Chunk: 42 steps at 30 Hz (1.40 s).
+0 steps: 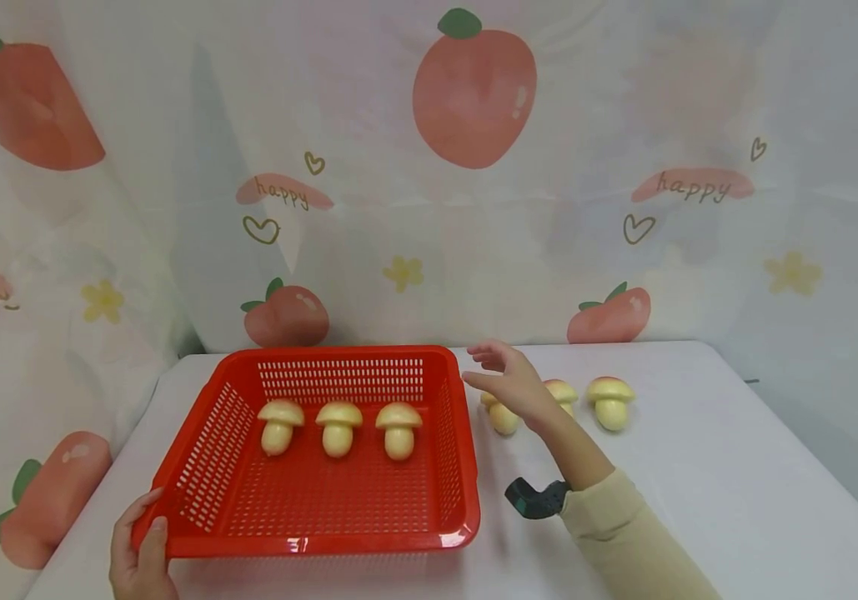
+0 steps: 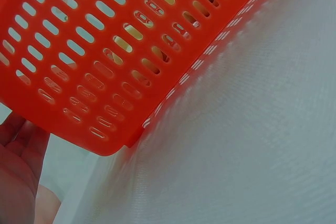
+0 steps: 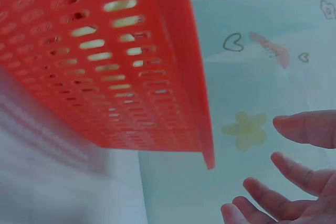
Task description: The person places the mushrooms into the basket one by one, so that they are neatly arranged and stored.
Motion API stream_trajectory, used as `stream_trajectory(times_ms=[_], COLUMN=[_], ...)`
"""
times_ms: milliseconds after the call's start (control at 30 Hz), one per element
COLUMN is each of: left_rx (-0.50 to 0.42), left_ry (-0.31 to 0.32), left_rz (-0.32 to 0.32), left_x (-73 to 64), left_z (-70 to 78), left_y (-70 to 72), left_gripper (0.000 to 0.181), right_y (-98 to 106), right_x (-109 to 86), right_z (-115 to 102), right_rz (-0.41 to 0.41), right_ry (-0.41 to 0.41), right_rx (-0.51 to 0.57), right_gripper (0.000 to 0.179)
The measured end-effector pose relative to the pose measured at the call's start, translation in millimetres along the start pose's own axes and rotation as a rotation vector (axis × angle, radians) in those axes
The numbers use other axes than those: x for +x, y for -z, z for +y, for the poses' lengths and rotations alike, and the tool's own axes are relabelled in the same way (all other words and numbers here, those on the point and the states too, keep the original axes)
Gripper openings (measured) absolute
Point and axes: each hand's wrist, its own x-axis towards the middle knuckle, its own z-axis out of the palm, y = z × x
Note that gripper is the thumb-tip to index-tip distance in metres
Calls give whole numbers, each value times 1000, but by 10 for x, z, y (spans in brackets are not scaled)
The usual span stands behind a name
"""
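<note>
A red plastic basket (image 1: 323, 546) with slotted walls stands on the table, holding three pale yellow mushroom-shaped pieces in a row, the middle one (image 1: 337, 429) among them. My left hand (image 1: 139, 550) grips the rim at its near left corner, also seen in the left wrist view. Just beyond the basket's right wall, my right hand (image 1: 511, 383) is raised with fingers spread and nothing held; the right wrist view shows thumb and fingers apart. Three more mushrooms lie on the right: one (image 1: 504, 418) and another (image 1: 565, 396) partly hidden by my hand, and one (image 1: 612, 404) in full view.
The white-covered table (image 1: 736, 483) extends right of the basket. A printed cloth backdrop (image 1: 489, 233) with fruit and hearts hangs right behind the table's far edge and along the left. A dark wrist device (image 1: 537, 500) juts from the right sleeve.
</note>
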Motion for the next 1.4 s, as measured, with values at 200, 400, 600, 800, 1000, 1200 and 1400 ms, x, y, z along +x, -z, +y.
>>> stream_trajectory(times_ms=[200,400,600,800,1000,1200,1400], left_rx=[15,21,28,26,16,0,-12], left_ry=[2,-5,-2,-3,-11,-19,-14], left_rz=[3,7,5,8,4,-2,-4], left_x=[-1,-9,-11,-12,-17,-7,-2], left_z=[8,13,14,15,13,-9,-22], left_y=[-7,-13,-14,-15,-8,3,7], left_gripper=[34,35,36,35,35,36,35], right_y=[72,128,153,155,140,114,74], right_x=[-12,-35,-51,-53,-58,-37,8], right_z=[100,157,268,351,401,496,599], right_rz=[17,40,67,85,92,111,127], right_ry=[-29,-42,-59,-45,-78,-83,-116], right_rx=[-25,-76,-144,-179,-200,-240,-292], right_gripper=[42,41,41,41,41,44,46])
